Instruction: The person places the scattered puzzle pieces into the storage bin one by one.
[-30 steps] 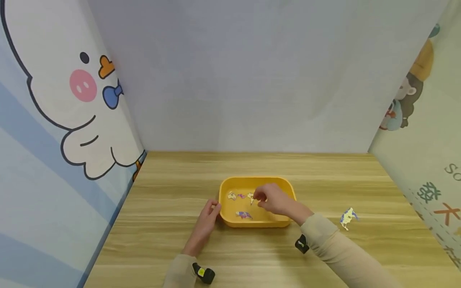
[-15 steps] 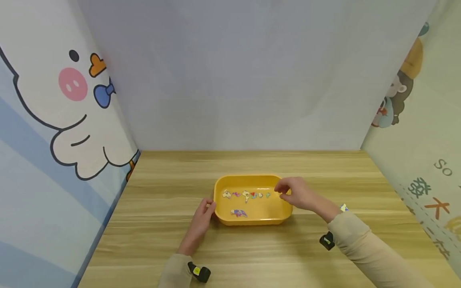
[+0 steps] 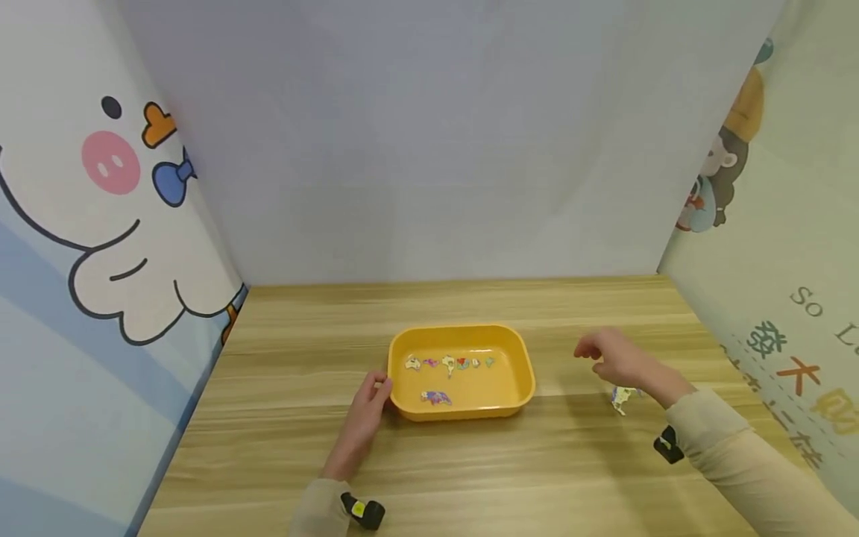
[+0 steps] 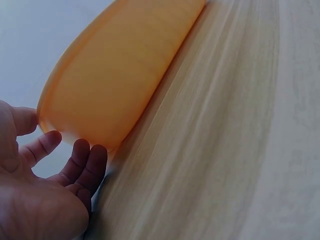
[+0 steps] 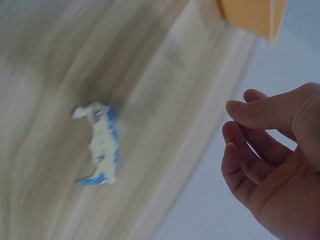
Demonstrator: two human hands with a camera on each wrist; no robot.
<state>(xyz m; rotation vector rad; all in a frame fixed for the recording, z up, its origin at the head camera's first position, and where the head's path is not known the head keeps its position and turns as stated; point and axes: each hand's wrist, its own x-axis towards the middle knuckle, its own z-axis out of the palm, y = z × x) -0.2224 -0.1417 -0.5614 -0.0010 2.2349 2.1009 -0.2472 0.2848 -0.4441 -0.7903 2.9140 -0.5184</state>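
A yellow plastic tray (image 3: pixel 463 415) stands on the table in the head view, with several small flat cut-out pieces in it. A larger purple-and-blue piece (image 3: pixel 436 397) lies near the tray's front left, below a row of smaller ones. My left hand (image 3: pixel 365 406) is at the tray's left end, its bent fingertips (image 4: pixel 97 152) touching the outer wall and rim. To the right of the tray, my right hand (image 3: pixel 620 359) is in the air, fingers loosely bent and holding nothing. Partly behind that hand lies a cream-and-blue cut-out piece (image 3: pixel 620 400), fully seen in the right wrist view.
The wood-grain table (image 3: pixel 496 477) extends around the tray. A plain pale wall (image 3: pixel 429 149) rises behind it, with printed panels at the left (image 3: pixel 60 358) and right (image 3: pixel 758 261). Black camera mounts (image 3: pixel 367 514) are worn on both wrists.
My right hand has left the tray and moved right, toward the loose cream-and-blue piece. The row of small pieces inside has come into sight. My left hand stays at the tray's left end.
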